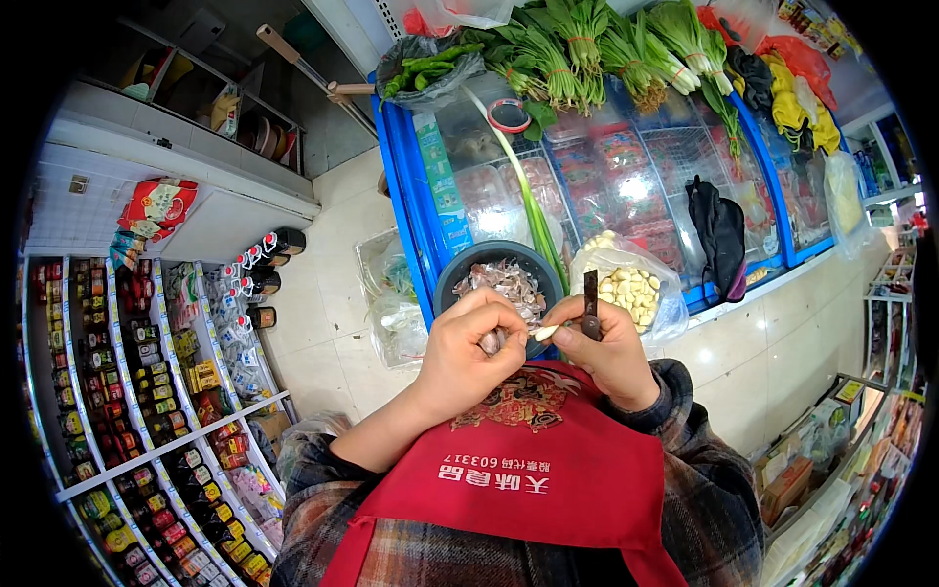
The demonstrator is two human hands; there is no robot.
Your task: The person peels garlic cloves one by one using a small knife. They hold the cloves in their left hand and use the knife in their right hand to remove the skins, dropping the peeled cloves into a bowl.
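Both my hands meet over the near rim of a dark bowl [444, 282] that holds garlic skins and unpeeled cloves [506, 282]. In my right hand [605, 352] are a small knife with a dark, rusty blade [590, 293], pointing away from me, and a peeled white garlic clove [545, 333] at the fingertips. My left hand [469, 345] is curled round unpeeled garlic [491, 341], its fingertips beside the clove. Just right of the bowl, an open clear plastic bag [660, 293] holds many peeled cloves [627, 293]. A long green scallion [532, 205] lies behind the bowl.
Beneath the bowl and bag is a glass-topped freezer with a blue frame [411, 198]. Bundled greens [579, 66] and a bag of green peppers [429, 70] lie along its far side. A black cloth item [715, 231] and tape roll [508, 116] rest on the glass. Shelves of jars [103, 359] stand left.
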